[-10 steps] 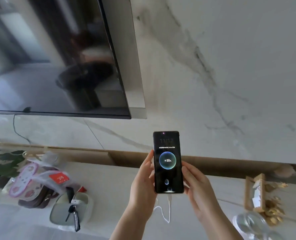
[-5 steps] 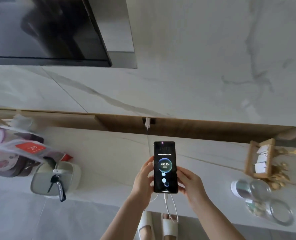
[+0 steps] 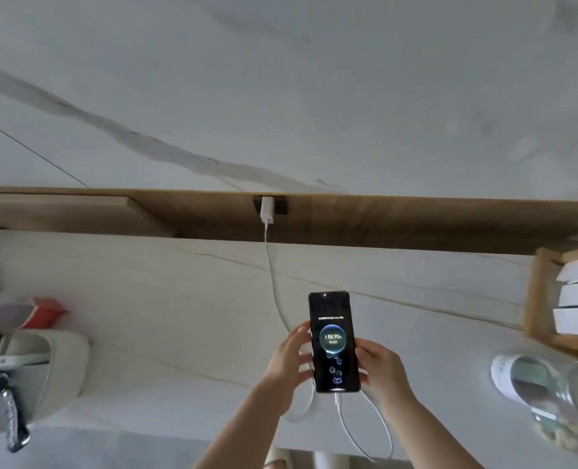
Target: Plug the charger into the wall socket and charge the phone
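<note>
A black phone (image 3: 334,340) is held screen-up over the pale counter (image 3: 179,299), showing a charging animation reading 88.90%. My left hand (image 3: 289,362) grips its left edge and my right hand (image 3: 380,368) its right edge. A white charger (image 3: 267,210) sits plugged into the dark wall socket (image 3: 280,204) in the wooden recess. Its white cable (image 3: 273,282) runs down across the counter, passes behind my left hand, loops below the counter edge and enters the phone's bottom port.
A pale green tray (image 3: 64,367) with keys (image 3: 6,411) sits at the left, with a red packet (image 3: 42,314) behind it. A wooden holder with white cards (image 3: 565,296) and glass jars (image 3: 534,387) stand at the right. Marble wall above.
The view has tilted down and closer: the television has left the frame, and the socket with the plugged charger has come into sight. The phone has come lower, towards the counter, still held in both hands.
</note>
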`<state>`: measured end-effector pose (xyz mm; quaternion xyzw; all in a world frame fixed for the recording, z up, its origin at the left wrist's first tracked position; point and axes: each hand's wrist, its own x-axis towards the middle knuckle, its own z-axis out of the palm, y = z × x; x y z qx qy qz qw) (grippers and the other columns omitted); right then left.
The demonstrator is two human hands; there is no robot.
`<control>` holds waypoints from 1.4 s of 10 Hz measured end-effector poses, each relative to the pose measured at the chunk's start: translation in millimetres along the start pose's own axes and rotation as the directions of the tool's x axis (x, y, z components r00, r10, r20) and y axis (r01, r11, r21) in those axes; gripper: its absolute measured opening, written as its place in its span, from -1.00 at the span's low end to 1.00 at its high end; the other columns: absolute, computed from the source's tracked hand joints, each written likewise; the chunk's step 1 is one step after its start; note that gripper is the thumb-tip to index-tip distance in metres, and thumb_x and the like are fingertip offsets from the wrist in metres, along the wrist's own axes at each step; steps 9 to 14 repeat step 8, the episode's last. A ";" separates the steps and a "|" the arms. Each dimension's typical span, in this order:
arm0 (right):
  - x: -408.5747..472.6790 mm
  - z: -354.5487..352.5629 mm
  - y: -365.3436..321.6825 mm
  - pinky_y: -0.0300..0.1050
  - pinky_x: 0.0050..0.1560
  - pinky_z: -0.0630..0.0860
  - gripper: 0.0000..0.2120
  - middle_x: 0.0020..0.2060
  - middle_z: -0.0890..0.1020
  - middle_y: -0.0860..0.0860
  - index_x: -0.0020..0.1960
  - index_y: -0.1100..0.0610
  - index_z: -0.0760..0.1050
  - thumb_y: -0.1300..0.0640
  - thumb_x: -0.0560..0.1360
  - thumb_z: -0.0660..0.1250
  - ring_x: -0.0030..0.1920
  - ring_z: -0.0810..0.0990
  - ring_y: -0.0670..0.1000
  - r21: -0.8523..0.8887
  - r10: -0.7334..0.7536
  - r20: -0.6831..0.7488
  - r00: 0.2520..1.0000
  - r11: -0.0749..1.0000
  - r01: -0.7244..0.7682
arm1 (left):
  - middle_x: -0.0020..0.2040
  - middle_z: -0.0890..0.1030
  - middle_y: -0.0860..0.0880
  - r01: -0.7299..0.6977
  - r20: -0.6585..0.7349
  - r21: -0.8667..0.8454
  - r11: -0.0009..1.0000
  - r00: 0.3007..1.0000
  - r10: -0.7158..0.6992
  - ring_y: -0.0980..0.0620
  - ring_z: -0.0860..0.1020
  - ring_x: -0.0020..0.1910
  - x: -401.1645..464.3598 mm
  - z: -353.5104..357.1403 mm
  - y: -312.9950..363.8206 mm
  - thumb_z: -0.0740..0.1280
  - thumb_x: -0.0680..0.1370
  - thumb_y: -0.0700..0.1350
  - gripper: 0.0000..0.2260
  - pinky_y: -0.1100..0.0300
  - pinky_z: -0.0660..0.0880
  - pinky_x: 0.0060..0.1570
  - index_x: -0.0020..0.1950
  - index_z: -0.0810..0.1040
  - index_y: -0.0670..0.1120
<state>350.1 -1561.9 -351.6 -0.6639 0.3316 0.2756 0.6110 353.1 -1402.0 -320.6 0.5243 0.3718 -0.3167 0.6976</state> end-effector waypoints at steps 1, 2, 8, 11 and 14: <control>25.1 4.1 24.5 0.14 -0.14 0.63 -0.62 -0.22 0.70 0.21 -0.27 0.07 0.67 0.38 0.49 0.17 -0.10 0.67 0.27 -0.039 0.030 -0.026 0.999 0.999 -0.031 | 0.08 0.61 -0.03 0.039 -0.031 0.048 0.998 0.999 -0.038 -0.03 0.59 -0.01 25.9 -2.0 -11.1 0.22 0.57 0.02 -0.76 0.03 0.53 0.05 0.13 0.59 0.00; 42.1 6.9 38.4 0.27 -0.05 0.59 -0.62 -0.24 0.69 0.21 -0.31 0.01 0.66 0.35 0.47 0.19 -0.11 0.67 0.28 -0.124 0.016 -0.031 0.999 0.992 -0.020 | 0.06 0.62 -0.03 0.059 -0.064 0.068 0.996 0.996 -0.055 0.00 0.59 -0.01 48.7 -5.6 -22.0 0.21 0.57 0.03 -0.75 -0.01 0.53 0.05 0.11 0.60 -0.02; 23.4 7.7 16.6 -0.05 -0.07 0.45 -0.78 -0.04 0.61 0.12 0.04 0.09 0.43 0.22 0.50 0.05 0.01 0.53 0.15 -0.863 -0.142 0.097 0.985 0.482 0.154 | 0.32 0.47 -0.13 0.051 -0.133 0.467 0.883 0.991 0.013 -0.10 0.45 0.26 53.2 -12.6 -31.2 0.27 0.54 -0.10 -0.47 0.14 0.32 0.20 0.49 0.21 -0.04; 23.4 7.7 16.6 -0.05 -0.07 0.45 -0.78 -0.04 0.61 0.12 0.04 0.09 0.43 0.22 0.50 0.05 0.01 0.53 0.15 -0.863 -0.142 0.097 0.985 0.482 0.154 | 0.32 0.47 -0.13 0.051 -0.133 0.467 0.883 0.991 0.013 -0.10 0.45 0.26 53.2 -12.6 -31.2 0.27 0.54 -0.10 -0.47 0.14 0.32 0.20 0.49 0.21 -0.04; 23.4 7.7 16.6 -0.05 -0.07 0.45 -0.78 -0.04 0.61 0.12 0.04 0.09 0.43 0.22 0.50 0.05 0.01 0.53 0.15 -0.863 -0.142 0.097 0.985 0.482 0.154 | 0.32 0.47 -0.13 0.051 -0.133 0.467 0.883 0.991 0.013 -0.10 0.45 0.26 53.2 -12.6 -31.2 0.27 0.54 -0.10 -0.47 0.14 0.32 0.20 0.49 0.21 -0.04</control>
